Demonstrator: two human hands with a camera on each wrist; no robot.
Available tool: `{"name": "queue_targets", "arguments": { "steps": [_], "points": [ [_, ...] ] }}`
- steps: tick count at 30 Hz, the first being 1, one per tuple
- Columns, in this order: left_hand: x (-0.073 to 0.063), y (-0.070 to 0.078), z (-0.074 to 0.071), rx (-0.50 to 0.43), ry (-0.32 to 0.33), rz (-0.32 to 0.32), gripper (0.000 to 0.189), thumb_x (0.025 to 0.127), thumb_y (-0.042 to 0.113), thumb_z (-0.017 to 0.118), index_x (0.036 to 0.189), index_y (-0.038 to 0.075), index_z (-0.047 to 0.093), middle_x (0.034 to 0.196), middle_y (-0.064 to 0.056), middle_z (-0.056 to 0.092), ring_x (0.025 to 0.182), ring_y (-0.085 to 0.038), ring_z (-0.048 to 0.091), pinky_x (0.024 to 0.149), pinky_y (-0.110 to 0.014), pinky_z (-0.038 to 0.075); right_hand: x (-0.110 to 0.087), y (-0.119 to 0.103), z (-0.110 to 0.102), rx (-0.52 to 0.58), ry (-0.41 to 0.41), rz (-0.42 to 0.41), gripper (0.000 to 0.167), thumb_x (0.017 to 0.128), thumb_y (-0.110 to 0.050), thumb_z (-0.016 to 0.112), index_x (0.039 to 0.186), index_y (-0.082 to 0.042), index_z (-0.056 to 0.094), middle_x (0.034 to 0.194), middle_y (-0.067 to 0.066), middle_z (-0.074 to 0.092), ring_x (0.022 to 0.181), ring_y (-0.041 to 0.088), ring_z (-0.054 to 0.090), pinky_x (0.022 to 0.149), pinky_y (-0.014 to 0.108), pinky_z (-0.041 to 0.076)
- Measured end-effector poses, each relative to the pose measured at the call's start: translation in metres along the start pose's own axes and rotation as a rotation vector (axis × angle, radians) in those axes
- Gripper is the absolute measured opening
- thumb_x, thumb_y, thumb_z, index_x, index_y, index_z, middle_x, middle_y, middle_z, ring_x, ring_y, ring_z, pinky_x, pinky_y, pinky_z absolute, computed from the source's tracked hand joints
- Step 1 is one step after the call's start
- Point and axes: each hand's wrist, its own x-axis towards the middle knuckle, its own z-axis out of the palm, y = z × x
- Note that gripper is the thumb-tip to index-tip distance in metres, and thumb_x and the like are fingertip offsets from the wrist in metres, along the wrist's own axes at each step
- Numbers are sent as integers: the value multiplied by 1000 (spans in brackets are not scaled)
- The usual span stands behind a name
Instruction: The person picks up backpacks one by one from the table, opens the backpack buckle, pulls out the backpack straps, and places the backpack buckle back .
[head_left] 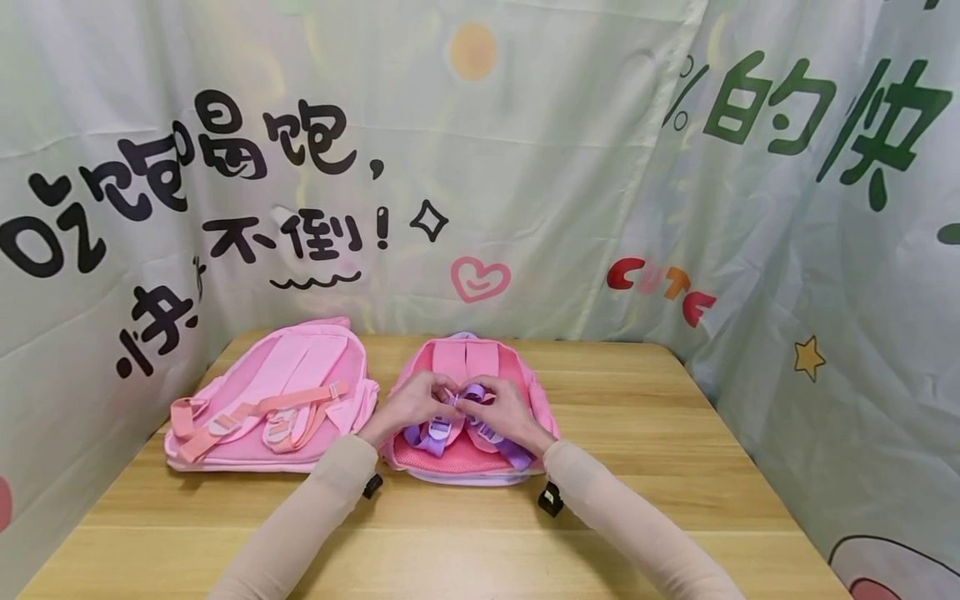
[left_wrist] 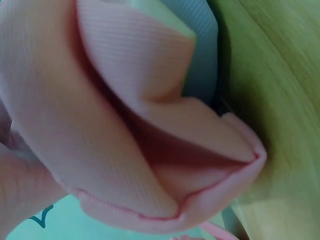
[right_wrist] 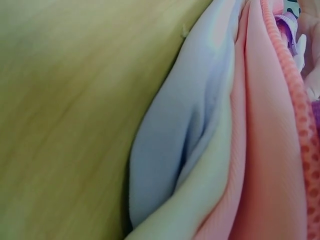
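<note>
A pink backpack [head_left: 465, 358] with purple straps lies on the table, its shoulder-strap side facing up. Over its middle my left hand [head_left: 420, 402] and right hand [head_left: 506, 410] meet, fingertips almost together. Between them they pinch the purple webbing straps [head_left: 474, 392], a loop of which stands up by the right fingers. White buckles [head_left: 440, 428] hang just below the hands. In the left wrist view a gaping pink side pocket [left_wrist: 120, 150] fills most of the picture. The right wrist view looks along the bag's lavender and pink side [right_wrist: 270, 130], with part of a hand at the edge.
To the left lies a second, lighter pink backpack [head_left: 300, 358] with coral straps [head_left: 240, 421], also strap side up. Both bags rest on a wooden table [head_left: 637, 467]. Printed cloth curtains [head_left: 555, 167] enclose the table at the back and both sides.
</note>
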Motion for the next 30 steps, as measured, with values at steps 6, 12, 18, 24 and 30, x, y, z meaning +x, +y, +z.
{"name": "queue_targets", "arguments": {
  "steps": [6, 12, 18, 24, 30],
  "points": [
    [0, -2, 1, -1, 15, -35, 24, 77, 12, 83, 98, 9, 71, 77, -2, 69, 66, -11, 61, 57, -26, 50, 0, 1, -3, 56, 5, -8, 25, 83, -23, 79, 105, -12, 72, 98, 0, 73, 83, 8, 64, 75, 23, 53],
    [0, -2, 1, 33, 29, -58, 26, 75, 15, 85, 95, 10, 71, 77, -1, 69, 68, -11, 62, 60, -27, 52, -1, -2, -8, 117, 0, 4, 27, 84, -21, 78, 104, -5, 71, 101, 5, 73, 85, 12, 65, 78, 24, 52],
    [0, -1, 1, 31, 38, -75, 25, 73, 13, 85, 92, 9, 69, 75, -1, 68, 66, -12, 61, 58, -28, 50, -10, -33, -20, 115, -4, 10, 14, 87, -9, 73, 97, 1, 71, 95, 14, 72, 87, 22, 64, 80, 30, 51],
    [0, -2, 1, 42, 43, -78, 25, 73, 18, 86, 88, 12, 68, 74, 0, 66, 64, -11, 58, 56, -28, 49, -10, -29, -25, 122, 31, 63, 13, 89, -11, 72, 96, 0, 70, 89, 14, 71, 73, 22, 62, 60, 20, 48],
    [1, -2, 2, 47, 35, -79, 25, 74, 20, 86, 87, 12, 67, 73, 0, 65, 62, -12, 57, 54, -28, 47, -2, 1, -27, 187, -4, 37, 29, 93, -6, 64, 121, -1, 60, 93, 27, 66, 72, 48, 62, 53, 36, 52]
  ]
}}
